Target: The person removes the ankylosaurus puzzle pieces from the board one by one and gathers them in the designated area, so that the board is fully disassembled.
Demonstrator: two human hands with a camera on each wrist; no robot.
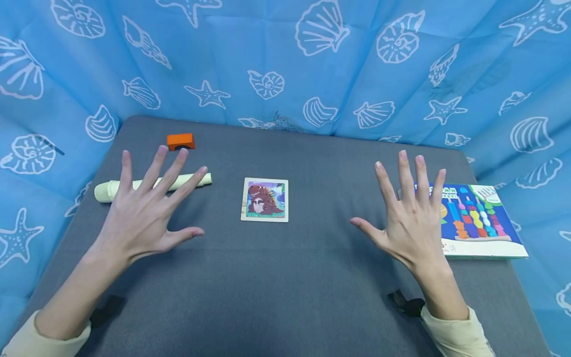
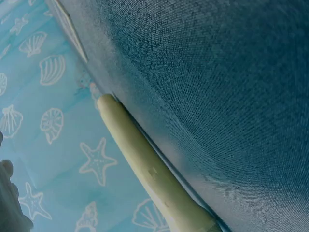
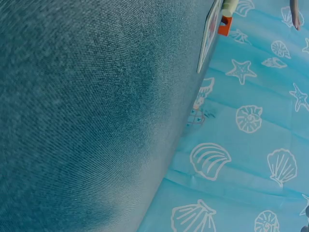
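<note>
My left hand (image 1: 142, 214) is spread wide, palm down, and holds nothing. Its fingers overlap a pale yellow-green microphone (image 1: 107, 191) in the head view; the left wrist view shows the microphone's long handle (image 2: 140, 157) lying on the table. Just beyond the fingertips is an orange arch-shaped block (image 1: 180, 141). Between the hands lies a small square picture puzzle (image 1: 265, 200) of a brown dinosaur with a light wooden frame. My right hand (image 1: 414, 223), also spread and holding nothing, partly covers the left side of a blue toy box (image 1: 484, 218) with colourful stacked beads pictured on it.
A grey cloth-covered table (image 1: 285, 292) lies under everything. Behind it and along both sides hangs a blue curtain (image 1: 276, 44) printed with white shells and starfish. Black straps (image 1: 408, 303) show near both wrists, by the pale sleeves (image 1: 455, 329).
</note>
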